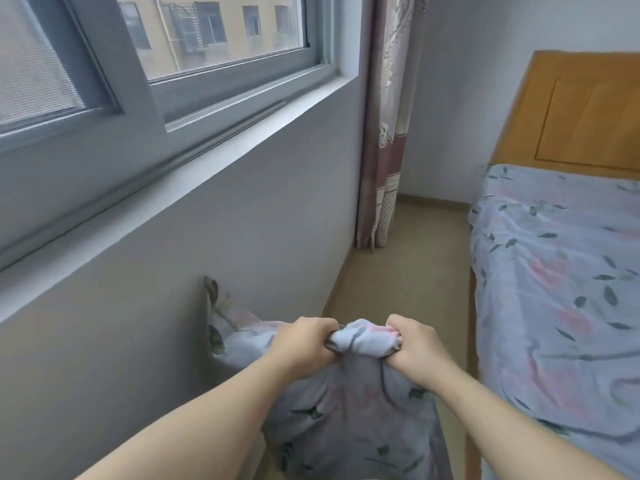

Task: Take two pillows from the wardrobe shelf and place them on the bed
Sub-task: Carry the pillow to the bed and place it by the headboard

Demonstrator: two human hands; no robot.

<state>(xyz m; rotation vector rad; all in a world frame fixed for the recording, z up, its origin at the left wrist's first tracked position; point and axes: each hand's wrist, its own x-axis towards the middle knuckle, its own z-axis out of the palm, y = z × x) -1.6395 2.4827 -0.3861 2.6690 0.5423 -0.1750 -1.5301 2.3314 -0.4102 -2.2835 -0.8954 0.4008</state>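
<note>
Apparently midway: the left hand (pixel 304 341) and right hand (pixel 415 344) both clench bunched corners of the floral pillows (pixel 346 410) (two, it seems), which hang beside the bed (pixel 554 271), not yet laid down.

A home bedroom: a bed (pixel 561 289) with wooden headboard (pixel 581 112), curtain (pixel 388 133), window (pixel 156 57).

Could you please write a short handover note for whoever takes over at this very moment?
Left hand grips the bunched top of the floral pillow bundle; right hand grips the same bunch beside it.
The bundle hangs in the aisle between the window wall and the bed, not on the bed; one pillow or two, I cannot tell.
Done: bundle in hand. Left: lay it on the bed, to the right.
</note>
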